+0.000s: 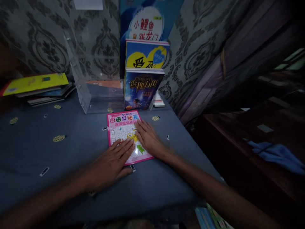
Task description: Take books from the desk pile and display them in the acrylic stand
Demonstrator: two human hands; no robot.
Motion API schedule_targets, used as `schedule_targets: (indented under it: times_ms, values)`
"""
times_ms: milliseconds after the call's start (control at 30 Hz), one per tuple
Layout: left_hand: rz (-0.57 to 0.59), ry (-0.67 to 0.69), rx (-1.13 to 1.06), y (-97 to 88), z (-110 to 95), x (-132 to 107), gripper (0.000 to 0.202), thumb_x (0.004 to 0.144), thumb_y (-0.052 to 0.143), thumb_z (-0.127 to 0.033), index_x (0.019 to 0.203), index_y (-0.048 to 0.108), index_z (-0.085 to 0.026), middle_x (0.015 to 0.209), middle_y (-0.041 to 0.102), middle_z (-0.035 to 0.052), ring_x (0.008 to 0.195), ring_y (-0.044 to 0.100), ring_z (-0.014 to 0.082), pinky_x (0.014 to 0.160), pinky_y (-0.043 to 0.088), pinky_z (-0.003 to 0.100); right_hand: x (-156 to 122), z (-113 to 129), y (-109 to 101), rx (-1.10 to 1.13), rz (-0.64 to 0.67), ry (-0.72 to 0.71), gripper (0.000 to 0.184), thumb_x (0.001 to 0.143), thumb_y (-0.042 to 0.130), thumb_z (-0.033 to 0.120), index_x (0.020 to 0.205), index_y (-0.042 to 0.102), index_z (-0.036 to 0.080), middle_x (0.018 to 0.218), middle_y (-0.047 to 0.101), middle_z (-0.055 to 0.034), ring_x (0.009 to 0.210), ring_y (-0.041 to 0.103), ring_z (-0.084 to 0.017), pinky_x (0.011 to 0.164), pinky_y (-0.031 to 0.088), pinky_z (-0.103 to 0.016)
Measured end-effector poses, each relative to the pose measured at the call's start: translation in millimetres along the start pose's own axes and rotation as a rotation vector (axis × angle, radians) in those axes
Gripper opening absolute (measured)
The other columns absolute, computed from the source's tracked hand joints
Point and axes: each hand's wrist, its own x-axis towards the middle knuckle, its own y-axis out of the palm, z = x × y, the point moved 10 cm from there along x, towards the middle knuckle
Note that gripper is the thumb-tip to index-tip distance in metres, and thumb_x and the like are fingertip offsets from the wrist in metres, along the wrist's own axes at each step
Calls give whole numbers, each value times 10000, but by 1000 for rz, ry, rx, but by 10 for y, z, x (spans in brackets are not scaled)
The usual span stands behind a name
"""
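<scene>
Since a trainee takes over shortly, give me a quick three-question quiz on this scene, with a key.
1. What do the left hand and the right hand both rest on?
a) a blue cloth
b) the pink-bordered book
c) a curtain

2. True or false: the dark blue book stands in front of the blue-and-yellow book.

3. What colour is the top cover of the stack of books at the picture's left?

Key: 1 b; 2 true; 3 yellow.
</scene>
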Motion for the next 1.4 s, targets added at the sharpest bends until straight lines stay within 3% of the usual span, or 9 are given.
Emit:
schedule_targets:
  times_ms: [167,333,467,667,800,967,1200,1400]
  values:
    - [-36,9,-42,-56,18,9,707,1038,347,-573,1630,113,-264,1661,233,78,1539,238,242,1268,240,461,-26,44,-25,-31,-2,-8,483,1023,401,255,1449,522,62,1548,462,-210,1469,391,-351,1188,362,-572]
    - [-52,-31,-31,-108,201,107,638,1055,352,-519,1620,152,-301,1650,244,60,1533,248,249,1254,270,486,-23,56,-71,-32,-35,-19,474,1019,410,246,1452,526,94,1545,470,-197,1461,408,-340,1180,386,-566]
    - [-79,-62,7,-125,446,253,632,1057,333,-526,1618,178,-278,1649,239,76,1538,232,252,1256,244,506,-31,59,-85,-34,-17,3,475,1022,414,256,1458,523,103,1545,475,-186,1456,420,-331,1194,378,-540]
    - [-109,-161,98,-144,975,527,635,1059,289,-525,1601,265,-195,1643,265,123,1544,218,269,1245,233,531,-30,68,-100,-48,0,19,480,1029,418,277,1466,511,102,1547,477,-178,1463,407,-323,1205,364,-514]
    - [-160,-206,154,-181,1171,637,622,1057,287,-508,1585,313,-180,1627,314,143,1533,259,272,1230,252,530,-37,70,-115,-45,-10,21,469,1033,426,295,1462,519,130,1544,485,-166,1452,427,-318,1196,375,-519]
    - [-205,-242,205,-182,1183,637,633,1050,273,-516,1561,363,-154,1622,330,148,1522,296,268,1224,267,515,-37,115,-166,-81,16,13,471,1033,434,286,1449,523,85,1533,491,-189,1478,378,-338,1227,304,-542]
    - [-291,-193,228,-187,1169,587,575,1050,294,-463,1548,398,-196,1595,396,132,1492,367,255,1220,288,511,239,349,-90,-62,38,-163,459,1030,416,251,1449,495,81,1524,500,-194,1479,390,-268,1251,249,-521]
    - [-279,-203,224,-168,1184,592,558,1050,312,-417,1547,397,-178,1589,400,141,1492,363,261,1217,295,529,514,236,17,-23,-26,-153,441,1023,422,210,1443,511,108,1489,547,-175,1440,453,-222,1244,282,-460]
